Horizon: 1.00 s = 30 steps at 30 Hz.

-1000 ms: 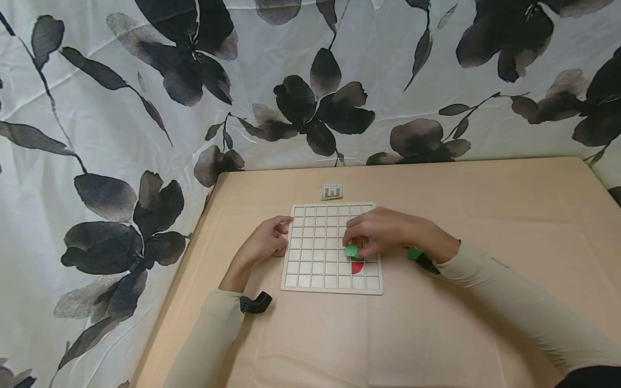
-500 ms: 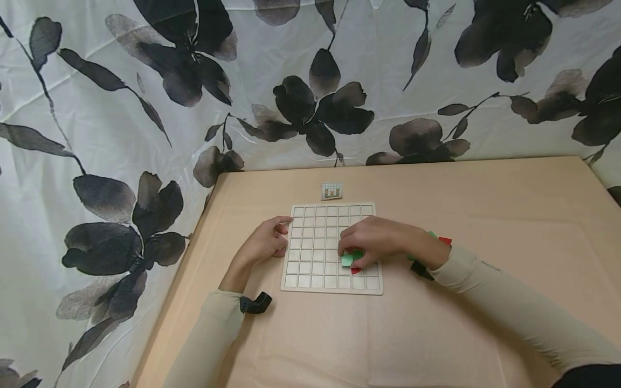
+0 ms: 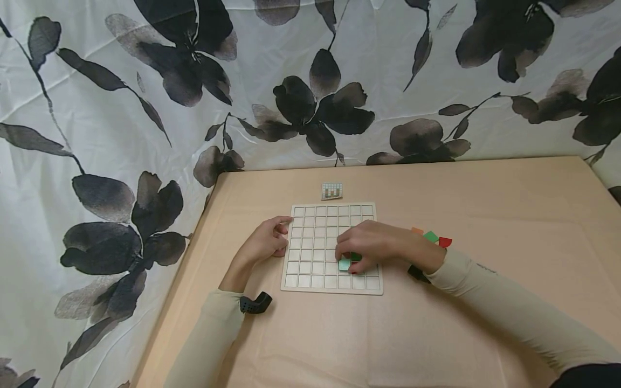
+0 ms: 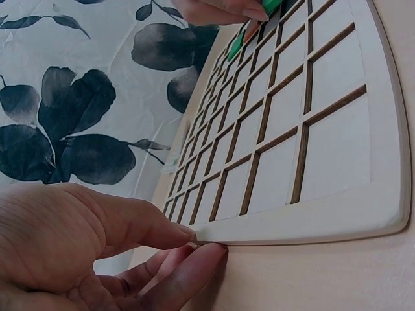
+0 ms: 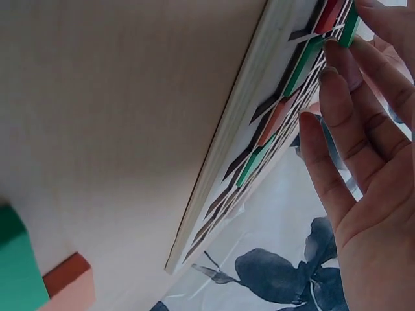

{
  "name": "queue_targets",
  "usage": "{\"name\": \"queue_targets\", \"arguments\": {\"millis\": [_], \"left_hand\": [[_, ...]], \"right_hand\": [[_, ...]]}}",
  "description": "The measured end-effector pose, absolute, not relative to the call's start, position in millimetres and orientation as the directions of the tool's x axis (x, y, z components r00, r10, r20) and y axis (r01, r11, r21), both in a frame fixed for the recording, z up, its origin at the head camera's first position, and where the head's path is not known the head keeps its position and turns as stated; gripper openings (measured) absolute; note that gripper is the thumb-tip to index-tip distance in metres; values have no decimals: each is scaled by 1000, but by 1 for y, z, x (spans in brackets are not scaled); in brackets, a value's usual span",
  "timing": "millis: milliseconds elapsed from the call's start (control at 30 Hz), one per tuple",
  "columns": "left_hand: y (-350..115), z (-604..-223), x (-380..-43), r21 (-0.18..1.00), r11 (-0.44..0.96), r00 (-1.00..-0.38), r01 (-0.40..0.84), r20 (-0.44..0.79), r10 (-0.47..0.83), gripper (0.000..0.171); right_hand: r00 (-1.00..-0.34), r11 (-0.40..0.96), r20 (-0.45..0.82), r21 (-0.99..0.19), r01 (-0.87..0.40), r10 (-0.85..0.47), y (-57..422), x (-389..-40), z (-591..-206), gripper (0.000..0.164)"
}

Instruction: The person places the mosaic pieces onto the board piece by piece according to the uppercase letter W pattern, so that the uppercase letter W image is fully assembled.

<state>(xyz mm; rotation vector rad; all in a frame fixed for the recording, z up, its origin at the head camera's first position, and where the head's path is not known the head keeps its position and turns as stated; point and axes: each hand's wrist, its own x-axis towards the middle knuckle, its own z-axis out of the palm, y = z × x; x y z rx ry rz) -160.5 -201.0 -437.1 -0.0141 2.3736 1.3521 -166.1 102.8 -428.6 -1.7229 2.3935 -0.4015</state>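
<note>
My right hand is over the right part of a white grid board, pinching a green block between thumb and fingertips. In the right wrist view, the pinched green block stands at the board's surface. Along that side several coloured pieces sit in the cells, among them a red piece, a green piece and an orange-red piece. My left hand is at the board's left edge. In the left wrist view, its thumb and fingertips pinch the rim.
Beyond the board lies a small printed card with a coloured grid. Loose pieces lie right of the board, partly behind my right wrist: an orange piece, a green piece and a red piece. A floral cloth hangs behind the table.
My right hand has moved down and slightly left over the board with the green block, uncovering the loose pieces behind its wrist. My left hand has stayed at the board's edge.
</note>
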Motion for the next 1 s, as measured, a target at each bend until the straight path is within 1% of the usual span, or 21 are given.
{"name": "queue_targets", "arguments": {"millis": [267, 567, 800, 1000], "left_hand": [[-200, -437, -161, 819, 531, -915, -218, -361, 182, 65], [-200, -436, -160, 824, 525, -915, -213, -356, 187, 65], [-200, -436, -159, 829, 520, -916, -207, -350, 194, 65], [-201, -437, -160, 827, 525, -917, -202, -347, 196, 65]], "right_hand": [[-304, 279, 44, -293, -915, -952, 102, -165, -433, 20], [-301, 276, 58, -269, -923, -952, 102, -164, -435, 21], [-295, 272, 51, -264, -925, -954, 101, -164, -435, 21], [-304, 281, 45, -278, -919, -951, 103, -164, -436, 20]]}}
